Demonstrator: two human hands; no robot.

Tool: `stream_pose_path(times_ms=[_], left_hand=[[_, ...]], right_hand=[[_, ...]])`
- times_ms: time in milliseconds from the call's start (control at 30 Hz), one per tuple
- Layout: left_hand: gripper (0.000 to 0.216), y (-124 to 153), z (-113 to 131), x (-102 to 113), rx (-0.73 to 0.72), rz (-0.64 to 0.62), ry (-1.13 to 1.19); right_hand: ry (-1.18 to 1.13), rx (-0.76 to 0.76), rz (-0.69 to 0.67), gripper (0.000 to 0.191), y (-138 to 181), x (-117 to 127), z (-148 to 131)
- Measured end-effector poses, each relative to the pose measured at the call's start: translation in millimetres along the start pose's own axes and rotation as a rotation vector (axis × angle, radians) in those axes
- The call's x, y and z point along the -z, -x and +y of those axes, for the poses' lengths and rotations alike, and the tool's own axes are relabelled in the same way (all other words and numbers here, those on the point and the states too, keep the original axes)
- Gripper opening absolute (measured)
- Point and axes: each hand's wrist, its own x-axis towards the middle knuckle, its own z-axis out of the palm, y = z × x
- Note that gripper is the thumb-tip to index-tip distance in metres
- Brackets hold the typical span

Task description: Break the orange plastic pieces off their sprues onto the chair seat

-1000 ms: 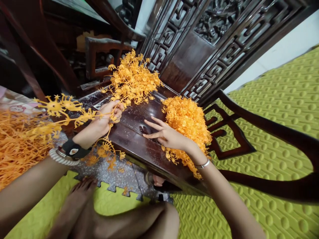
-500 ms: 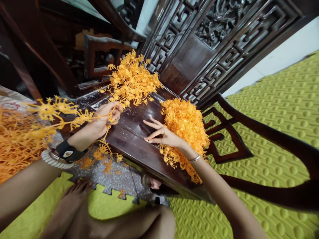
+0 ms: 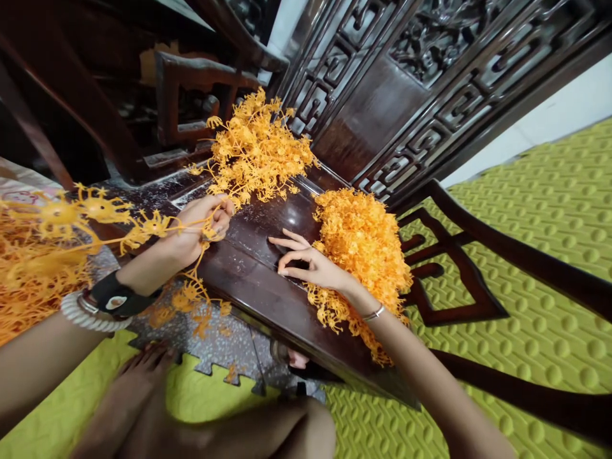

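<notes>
My left hand [image 3: 191, 233] is closed round a branching strand of orange plastic flower pieces [image 3: 153, 223]. The strand stretches left past my wrist, and part of it hangs below the hand over the seat edge. My right hand [image 3: 310, 260] is over the dark wooden seat [image 3: 253, 261], with thumb and forefinger tips pinched together and the other fingers stretched out. Whether anything tiny is in that pinch is too small to tell. A loose orange heap [image 3: 261, 150] lies beyond my left hand. Beside my right hand sits a denser orange heap [image 3: 363, 248].
The seat has a carved dark back [image 3: 377, 108] and an open-work armrest [image 3: 454, 274] at right. More orange strands [image 3: 43, 268] are piled at far left. Yellow foam mats [image 3: 535, 229] cover the floor around speckled tile [image 3: 234, 344], where orange bits lie.
My right thumb and forefinger have curved into a rounder loop, their tips together. My left hand keeps its hold on the strand. The view has shifted slightly.
</notes>
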Motion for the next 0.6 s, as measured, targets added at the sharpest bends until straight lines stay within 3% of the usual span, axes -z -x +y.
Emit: stream_pose_path(times_ms=[167, 333, 600], left_hand=[[0.021, 3, 0, -2, -0.084, 0.008, -0.131], [0.026, 0, -8, -1, -0.07, 0.066, -0.16], [0.028, -1, -8, 0, -0.029, 0.037, -0.178]], right_hand=[[0.061, 0.068, 0.085, 0.013, -2, -3, -8], [0.151, 0.014, 0.24, 0.013, -12, 9, -10], [0.13, -0.029, 0.144, 0.015, 16, 30, -16]])
